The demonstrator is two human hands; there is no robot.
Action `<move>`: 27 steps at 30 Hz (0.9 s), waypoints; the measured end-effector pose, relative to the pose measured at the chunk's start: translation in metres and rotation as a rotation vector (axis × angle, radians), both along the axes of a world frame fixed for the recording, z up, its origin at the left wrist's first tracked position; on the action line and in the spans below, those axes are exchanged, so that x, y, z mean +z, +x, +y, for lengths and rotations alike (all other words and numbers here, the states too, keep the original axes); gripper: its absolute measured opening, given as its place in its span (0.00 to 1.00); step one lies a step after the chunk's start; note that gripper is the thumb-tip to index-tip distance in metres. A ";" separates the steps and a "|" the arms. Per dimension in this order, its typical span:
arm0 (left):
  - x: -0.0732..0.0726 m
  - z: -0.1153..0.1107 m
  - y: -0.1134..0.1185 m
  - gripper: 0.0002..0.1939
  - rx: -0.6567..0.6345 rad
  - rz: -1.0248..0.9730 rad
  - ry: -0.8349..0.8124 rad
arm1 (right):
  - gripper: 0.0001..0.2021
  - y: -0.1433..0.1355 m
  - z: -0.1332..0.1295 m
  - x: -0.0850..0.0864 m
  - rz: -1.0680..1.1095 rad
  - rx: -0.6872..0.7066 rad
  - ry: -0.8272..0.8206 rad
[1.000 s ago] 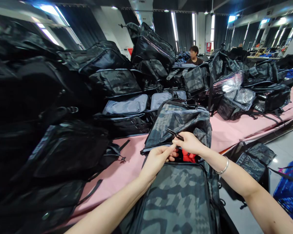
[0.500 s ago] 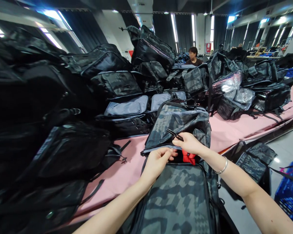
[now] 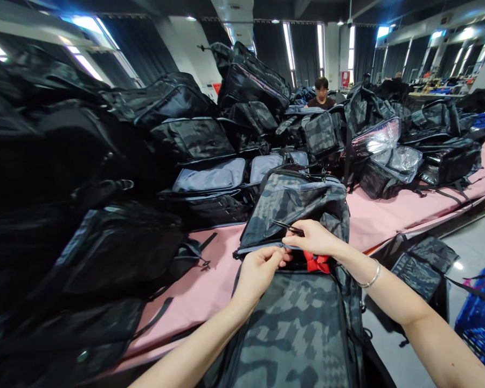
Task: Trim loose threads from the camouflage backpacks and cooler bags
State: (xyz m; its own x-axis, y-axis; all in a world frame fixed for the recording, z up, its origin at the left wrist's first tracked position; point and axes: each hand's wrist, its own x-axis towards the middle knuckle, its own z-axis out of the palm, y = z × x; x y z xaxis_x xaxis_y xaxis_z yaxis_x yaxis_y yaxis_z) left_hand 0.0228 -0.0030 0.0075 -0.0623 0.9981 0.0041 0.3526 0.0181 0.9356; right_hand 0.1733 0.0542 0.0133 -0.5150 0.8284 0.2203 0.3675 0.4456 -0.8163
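Bag point(image 3: 293, 323) gapes, left hand point(image 3: 262, 265) apparently pinching its edge point(image 3: 247, 249).

Harsh glare from far windows point(image 3: 288, 48), bags point(image 3: 121, 258) at left in shadow

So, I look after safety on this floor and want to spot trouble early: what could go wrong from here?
The slim dark tool in the right hand sits close above the camouflage bag, so it might snag the fabric.
The left hand is working close by; a slip could poke its fingers.
Beyond, the tilted bag atop the pile might slide if bumped.
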 end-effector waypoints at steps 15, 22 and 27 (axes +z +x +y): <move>0.001 -0.004 0.005 0.18 -0.022 -0.033 -0.062 | 0.12 0.001 0.005 -0.014 0.050 -0.009 -0.126; 0.001 -0.005 0.000 0.17 -0.105 0.061 -0.003 | 0.12 0.000 0.003 -0.016 0.057 -0.025 -0.047; 0.009 -0.018 -0.016 0.13 -0.040 0.392 0.307 | 0.11 -0.001 -0.001 -0.007 -0.007 -0.117 -0.029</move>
State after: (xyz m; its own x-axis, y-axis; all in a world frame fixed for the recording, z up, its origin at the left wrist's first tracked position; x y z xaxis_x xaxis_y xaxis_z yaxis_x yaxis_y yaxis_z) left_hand 0.0066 -0.0208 0.0162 0.0409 0.9488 0.3133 0.6734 -0.2579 0.6929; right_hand 0.1723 0.0529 0.0063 -0.4158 0.8890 0.1918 0.4215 0.3753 -0.8255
